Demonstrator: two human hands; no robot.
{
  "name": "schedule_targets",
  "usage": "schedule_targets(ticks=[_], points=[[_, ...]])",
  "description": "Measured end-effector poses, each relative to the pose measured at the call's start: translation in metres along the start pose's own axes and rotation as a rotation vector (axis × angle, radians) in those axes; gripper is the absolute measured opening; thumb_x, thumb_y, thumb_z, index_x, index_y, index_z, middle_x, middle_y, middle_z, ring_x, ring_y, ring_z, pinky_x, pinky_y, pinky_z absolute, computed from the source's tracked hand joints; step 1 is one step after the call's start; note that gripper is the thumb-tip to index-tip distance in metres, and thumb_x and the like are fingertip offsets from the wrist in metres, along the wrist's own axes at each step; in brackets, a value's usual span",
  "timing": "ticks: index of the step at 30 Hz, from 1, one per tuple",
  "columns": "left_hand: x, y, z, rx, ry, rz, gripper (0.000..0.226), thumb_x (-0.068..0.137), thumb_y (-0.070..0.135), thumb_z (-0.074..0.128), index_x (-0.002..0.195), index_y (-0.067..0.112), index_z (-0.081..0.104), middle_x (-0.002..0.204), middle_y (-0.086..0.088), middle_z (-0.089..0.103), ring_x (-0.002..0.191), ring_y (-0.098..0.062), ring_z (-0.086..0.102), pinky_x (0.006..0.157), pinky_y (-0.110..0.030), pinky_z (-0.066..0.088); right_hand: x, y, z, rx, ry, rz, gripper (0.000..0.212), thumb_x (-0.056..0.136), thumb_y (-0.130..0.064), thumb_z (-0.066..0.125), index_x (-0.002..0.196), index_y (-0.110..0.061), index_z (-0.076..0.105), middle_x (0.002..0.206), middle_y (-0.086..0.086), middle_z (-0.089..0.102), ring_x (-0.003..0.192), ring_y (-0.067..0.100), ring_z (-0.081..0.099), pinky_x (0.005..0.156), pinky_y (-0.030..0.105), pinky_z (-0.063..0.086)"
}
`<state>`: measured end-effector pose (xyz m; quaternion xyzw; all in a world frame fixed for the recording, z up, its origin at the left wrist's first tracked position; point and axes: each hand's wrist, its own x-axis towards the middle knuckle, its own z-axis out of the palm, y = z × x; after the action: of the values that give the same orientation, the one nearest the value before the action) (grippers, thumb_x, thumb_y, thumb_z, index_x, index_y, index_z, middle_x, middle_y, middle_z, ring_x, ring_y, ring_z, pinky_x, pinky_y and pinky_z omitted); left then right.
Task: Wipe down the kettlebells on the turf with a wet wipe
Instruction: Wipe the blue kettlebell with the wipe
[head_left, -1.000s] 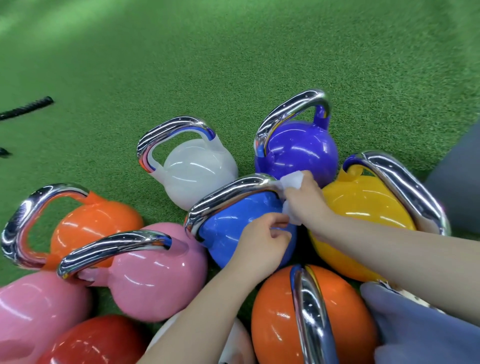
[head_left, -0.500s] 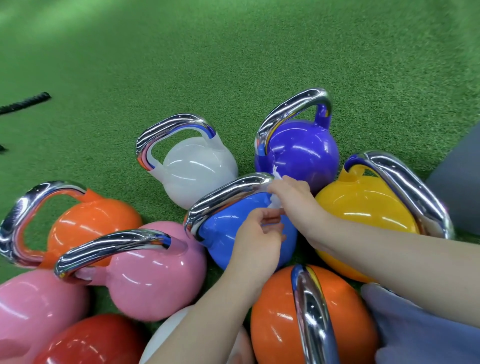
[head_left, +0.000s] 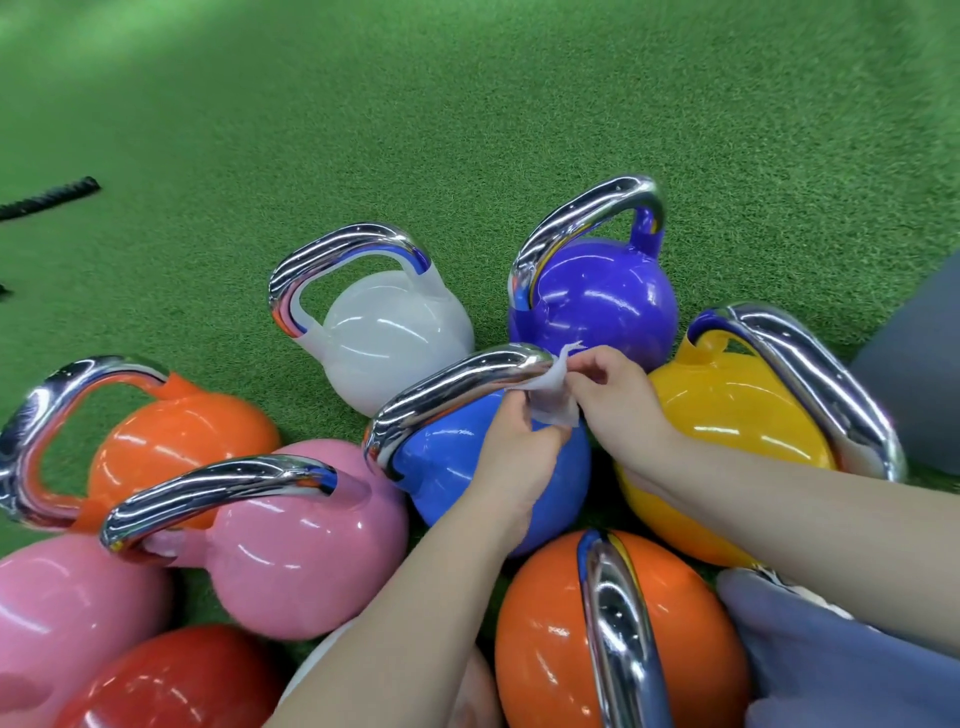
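Left hand (head_left: 511, 447) curled, pinching the near-left edge of the wet wipe (head_left: 553, 395) between thumb and fingers. Right hand (head_left: 618, 400) curled too, pinching the wipe's right edge. Wipe stretched between both hands, white and crumpled, draped against the right end of the chrome handle (head_left: 457, 395) of the blue kettlebell (head_left: 457, 467). Both forearms reaching in from the near edge, bare, crossing over the near kettlebells.

Blue kettlebell at the middle of the cluster, on the green turf (head_left: 467, 130), handle tilted toward the left. Just beyond it, to the far left, a white kettlebell (head_left: 395, 338) standing upright; to the far right, a purple kettlebell (head_left: 597, 296), also upright, with its chrome handle arching over the top. Right of the hands, a yellow kettlebell (head_left: 727, 431), partly behind the right forearm, handle leaning right. Nearer, below the forearms, an orange kettlebell (head_left: 545, 639) seen from above, handle running toward the viewer.

Left of the blue one, touching or just beside it, a pink kettlebell (head_left: 311, 545) with the handle pointing left. Farther left, a second orange kettlebell (head_left: 176, 441), partly hidden behind the pink one's handle. At the near-left edge, another pink kettlebell (head_left: 62, 623) and a red kettlebell (head_left: 166, 680), both cut off by the frame.

Grey-blue fabric (head_left: 831, 670) at the near-right corner and along the right edge. Far left on the turf, well apart from the cluster, the end of a black rope (head_left: 52, 195).
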<state>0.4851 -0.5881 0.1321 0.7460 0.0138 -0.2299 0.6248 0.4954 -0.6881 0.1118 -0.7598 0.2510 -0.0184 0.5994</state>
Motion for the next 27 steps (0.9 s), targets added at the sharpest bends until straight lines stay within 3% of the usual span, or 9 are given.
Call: schedule_targets(ticks=[4, 6, 8, 11, 13, 15, 17, 22, 27], points=[[0.012, -0.003, -0.007, 0.39, -0.019, 0.019, 0.048, 0.087, -0.004, 0.043, 0.13, 0.018, 0.044, 0.123, 0.005, 0.054, 0.109, -0.01, 0.048, 0.08, -0.002, 0.036, -0.001, 0.005, 0.001, -0.016, -0.055, -0.009, 0.026, 0.088, -0.004, 0.048, 0.106, -0.01, 0.064, 0.106, 0.006, 0.068, 0.1, 0.019, 0.061, 0.091, 0.034, 0.048], [0.02, -0.003, -0.009, 0.78, 0.005, 0.03, 0.038, 0.09, 0.005, 0.042, 0.128, 0.015, 0.043, 0.128, -0.002, 0.055, 0.123, -0.019, 0.043, 0.109, -0.022, 0.019, 0.001, 0.01, 0.001, -0.058, -0.092, -0.054, 0.024, 0.086, -0.004, 0.047, 0.098, -0.011, 0.067, 0.094, 0.004, 0.069, 0.092, 0.02, 0.061, 0.083, 0.035, 0.051], [0.025, -0.003, -0.012, 1.033, 0.024, 0.044, 0.032, 0.093, 0.013, 0.04, 0.124, 0.016, 0.045, 0.127, -0.001, 0.057, 0.127, -0.022, 0.041, 0.113, -0.039, 0.008, 0.001, 0.014, 0.002, -0.117, -0.121, -0.07, 0.019, 0.085, -0.004, 0.048, 0.085, -0.013, 0.065, 0.081, 0.002, 0.066, 0.082, 0.021, 0.058, 0.074, 0.034, 0.049], [0.03, -0.002, -0.014, 1.194, 0.046, 0.11, 0.033, 0.094, 0.021, 0.042, 0.127, 0.019, 0.046, 0.129, -0.004, 0.055, 0.124, -0.025, 0.045, 0.101, -0.038, 0.029, 0.004, 0.02, 0.004, -0.188, -0.145, -0.095, 0.021, 0.084, -0.009, 0.052, 0.1, -0.011, 0.066, 0.097, 0.007, 0.069, 0.094, 0.025, 0.062, 0.085, 0.039, 0.05], [0.037, -0.002, -0.016, 1.215, 0.019, 0.136, 0.035, 0.094, 0.024, 0.044, 0.128, 0.019, 0.048, 0.129, -0.006, 0.055, 0.12, -0.027, 0.049, 0.09, -0.034, 0.038, 0.004, 0.025, 0.005, -0.225, -0.15, -0.098, 0.013, 0.084, -0.01, 0.056, 0.093, -0.013, 0.065, 0.093, 0.005, 0.069, 0.09, 0.024, 0.061, 0.081, 0.032, 0.05], [0.046, 0.0, -0.017, 1.192, -0.034, 0.063, 0.034, 0.094, 0.027, 0.047, 0.126, 0.017, 0.05, 0.127, -0.008, 0.056, 0.116, -0.027, 0.052, 0.086, -0.033, 0.041, 0.004, 0.03, 0.004, -0.287, -0.172, -0.078, 0.019, 0.086, -0.008, 0.055, 0.075, -0.023, 0.055, 0.082, -0.003, 0.061, 0.082, 0.02, 0.053, 0.06, 0.012, 0.039], [0.052, 0.001, -0.018, 1.173, -0.074, -0.048, 0.036, 0.093, 0.03, 0.049, 0.126, 0.015, 0.051, 0.128, -0.01, 0.056, 0.116, -0.028, 0.052, 0.087, -0.034, 0.042, 0.004, 0.034, 0.004, -0.317, -0.182, -0.063, 0.02, 0.089, -0.008, 0.054, 0.077, -0.024, 0.053, 0.085, -0.003, 0.055, 0.083, 0.017, 0.049, 0.054, 0.016, 0.033], [0.049, 0.003, -0.015, 1.079, -0.022, -0.092, 0.035, 0.092, 0.027, 0.052, 0.124, 0.013, 0.054, 0.125, -0.011, 0.058, 0.113, -0.028, 0.054, 0.086, -0.032, 0.042, 0.011, 0.036, 0.007, -0.349, -0.176, -0.043, 0.02, 0.09, -0.011, 0.056, 0.108, -0.007, 0.063, 0.103, 0.01, 0.065, 0.087, 0.016, 0.052, 0.065, 0.019, 0.031], [0.036, 0.001, -0.011, 0.782, 0.115, -0.004, 0.033, 0.085, 0.026, 0.063, 0.117, 0.016, 0.062, 0.116, -0.006, 0.066, 0.108, -0.023, 0.058, 0.089, -0.03, 0.044, 0.021, 0.03, 0.001, -0.405, -0.242, -0.066, 0.016, 0.088, -0.008, 0.058, 0.101, -0.01, 0.066, 0.091, 0.002, 0.06, 0.086, 0.013, 0.049, 0.069, 0.018, 0.032]])
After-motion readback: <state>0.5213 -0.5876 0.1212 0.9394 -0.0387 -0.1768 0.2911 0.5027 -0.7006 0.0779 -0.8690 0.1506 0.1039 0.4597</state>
